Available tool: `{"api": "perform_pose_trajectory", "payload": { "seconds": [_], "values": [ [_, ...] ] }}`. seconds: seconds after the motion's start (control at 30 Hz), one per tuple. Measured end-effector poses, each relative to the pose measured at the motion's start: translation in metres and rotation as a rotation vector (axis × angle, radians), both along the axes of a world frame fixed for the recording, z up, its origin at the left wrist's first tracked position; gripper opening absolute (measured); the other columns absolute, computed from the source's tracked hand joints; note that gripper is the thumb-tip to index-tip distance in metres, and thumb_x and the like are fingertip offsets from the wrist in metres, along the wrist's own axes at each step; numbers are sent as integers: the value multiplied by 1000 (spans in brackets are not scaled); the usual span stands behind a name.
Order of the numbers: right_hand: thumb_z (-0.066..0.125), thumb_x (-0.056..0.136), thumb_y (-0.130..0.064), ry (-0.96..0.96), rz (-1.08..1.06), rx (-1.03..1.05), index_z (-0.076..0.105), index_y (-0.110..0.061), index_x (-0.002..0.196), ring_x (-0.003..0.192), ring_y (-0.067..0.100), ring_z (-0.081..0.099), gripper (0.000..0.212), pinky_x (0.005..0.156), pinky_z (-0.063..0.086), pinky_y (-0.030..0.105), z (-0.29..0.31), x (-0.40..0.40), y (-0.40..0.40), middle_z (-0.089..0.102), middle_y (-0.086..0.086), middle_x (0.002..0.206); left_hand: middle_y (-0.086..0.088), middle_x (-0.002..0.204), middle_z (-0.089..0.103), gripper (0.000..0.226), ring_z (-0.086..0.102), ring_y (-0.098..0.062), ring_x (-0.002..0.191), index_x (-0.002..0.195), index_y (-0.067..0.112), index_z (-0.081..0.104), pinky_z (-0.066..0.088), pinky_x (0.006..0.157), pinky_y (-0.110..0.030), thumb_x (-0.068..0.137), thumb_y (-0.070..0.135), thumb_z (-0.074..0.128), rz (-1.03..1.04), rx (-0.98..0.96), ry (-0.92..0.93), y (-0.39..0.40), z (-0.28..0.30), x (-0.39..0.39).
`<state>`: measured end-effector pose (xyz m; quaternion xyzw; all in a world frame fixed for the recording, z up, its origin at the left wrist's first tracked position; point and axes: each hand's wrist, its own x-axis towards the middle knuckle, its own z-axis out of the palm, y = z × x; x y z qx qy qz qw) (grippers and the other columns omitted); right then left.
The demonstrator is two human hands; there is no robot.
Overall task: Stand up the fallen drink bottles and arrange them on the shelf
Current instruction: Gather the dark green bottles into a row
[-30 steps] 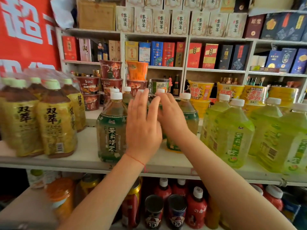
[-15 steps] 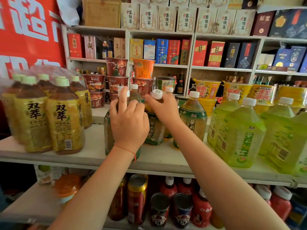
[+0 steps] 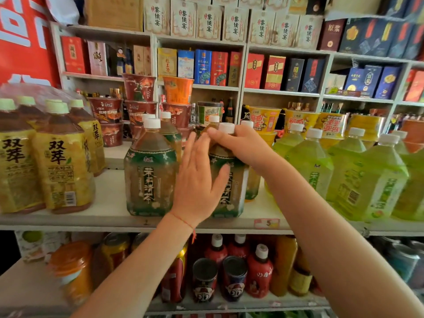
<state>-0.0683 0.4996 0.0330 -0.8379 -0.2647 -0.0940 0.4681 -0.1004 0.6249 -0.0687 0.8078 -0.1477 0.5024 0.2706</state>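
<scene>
I see two jasmine tea bottles side by side at the shelf [image 3: 110, 216] front: the left bottle [image 3: 150, 171] stands free, the right bottle [image 3: 229, 180] sits behind my left hand [image 3: 197, 184], my right hand [image 3: 243, 145] on its shoulder (more bottles behind).

Noodle cups [image 3: 139, 90] stand stacked behind, boxed liquor [image 3: 203, 66] above, red cans [image 3: 204, 280] below.

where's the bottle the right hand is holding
In the head view it stands upright at the front of the shelf, centre, right beside the other jasmine tea bottle, with the left hand in front of it.
</scene>
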Motion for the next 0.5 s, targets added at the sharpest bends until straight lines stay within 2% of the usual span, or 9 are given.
{"api": "perform_pose_trajectory", "payload": {
  "seconds": [0.03, 0.1, 0.17, 0.23, 0.27, 0.3, 0.4, 0.5],
  "values": [
    [64, 92, -52, 17, -9, -2, 69, -14, 83, 60, 5, 68, 40, 63, 57, 20, 0, 1, -7, 71, -8, 65, -3, 163, 28, 73, 18, -17, 154, 158, 13, 20, 19, 126, -38, 101, 46, 51, -156, -111, 122, -10, -2, -1],
    [62, 92, -55, 11, -70, -20, 71, -9, 94, 69, 11, 71, 47, 76, 60, 32, -1, 3, -17, 74, -2, 76, 8, 154, 33, 89, 31, -10, 147, 158, 25, 13, 30, 121, -36, 92, 41, 70, -428, -421, 345, -25, -3, 0],
    [61, 92, -58, -39, -158, -39, 69, -3, 91, 74, 22, 71, 56, 81, 59, 43, -5, 4, -25, 75, 9, 84, 13, 148, 39, 100, 39, -11, 142, 157, 32, 15, 36, 118, -39, 82, 40, 81, -533, -616, 467, -36, -1, 5],
    [63, 92, -54, -147, -246, -13, 63, -10, 77, 68, 19, 64, 46, 68, 56, 38, -9, 4, -32, 69, 6, 77, 9, 151, 43, 103, 43, -12, 139, 156, 36, 20, 39, 117, -41, 76, 48, 83, -526, -627, 492, -46, -5, 13],
    [63, 93, -52, -217, -290, 6, 58, -17, 74, 67, 14, 59, 40, 60, 49, 32, -11, 4, -34, 63, 2, 76, 8, 150, 45, 102, 45, -11, 137, 155, 36, 22, 40, 116, -41, 75, 50, 83, -523, -627, 496, -51, -7, 17],
    [64, 93, -50, -279, -326, 17, 54, -20, 75, 70, 13, 55, 36, 59, 42, 28, -14, 5, -36, 60, 0, 79, 7, 148, 46, 102, 47, -10, 135, 154, 36, 23, 42, 114, -40, 74, 52, 83, -524, -633, 491, -55, -9, 19],
    [65, 92, -48, -339, -363, 26, 53, -18, 89, 76, 12, 51, 33, 61, 38, 26, -24, 11, -36, 57, 0, 88, 5, 148, 47, 104, 48, -12, 135, 151, 39, 26, 45, 112, -42, 66, 64, 82, -533, -629, 460, -60, -13, 24],
    [60, 94, -45, -338, -421, 60, 50, -18, 95, 81, 14, 51, 28, 70, 42, 30, -32, 17, -33, 53, -3, 90, 0, 147, 45, 85, 48, -16, 134, 142, 36, 31, 44, 112, -45, 76, 48, 83, -531, -571, 468, -56, -11, 30]
  ]
}}
